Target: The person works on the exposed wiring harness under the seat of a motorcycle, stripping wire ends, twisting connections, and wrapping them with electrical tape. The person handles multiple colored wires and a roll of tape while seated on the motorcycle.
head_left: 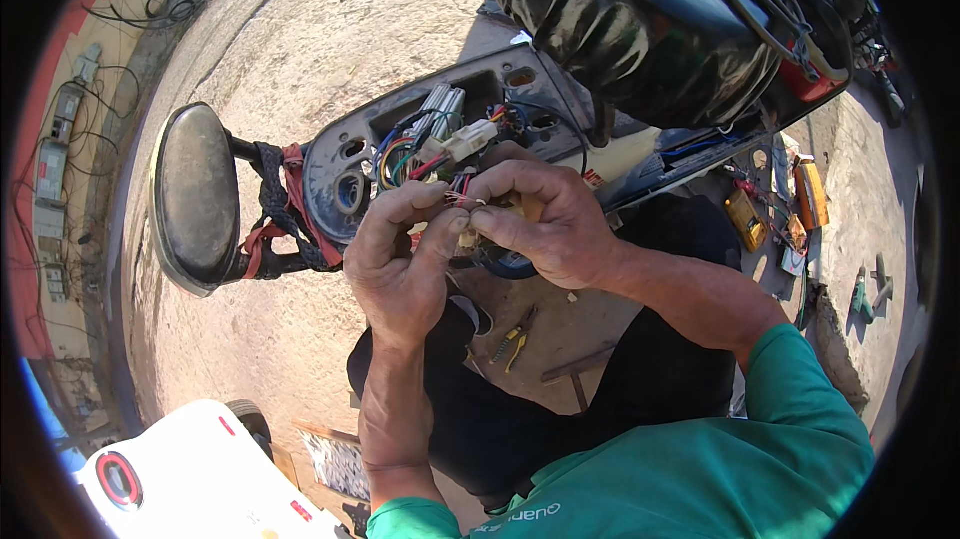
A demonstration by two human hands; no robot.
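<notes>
Thin wires with bared ends run between my two hands, over the opened body of a small vehicle. My left hand pinches them between thumb and forefinger. From the other side my right hand also grips the wires, its fingertips almost touching the left ones. Just beyond the fingers lies a whitish plug connector on a bundle of coloured wires. A silver finned box sits in the recess of the dusty grey plastic deck. My fingers partly hide the wiring below them.
A black padded seat stands at left; a shiny black-covered seat overhangs at upper right. Yellow-handled pliers lie on the ground between my legs. At right are a yellow meter and a green tool. A white body panel stands lower left.
</notes>
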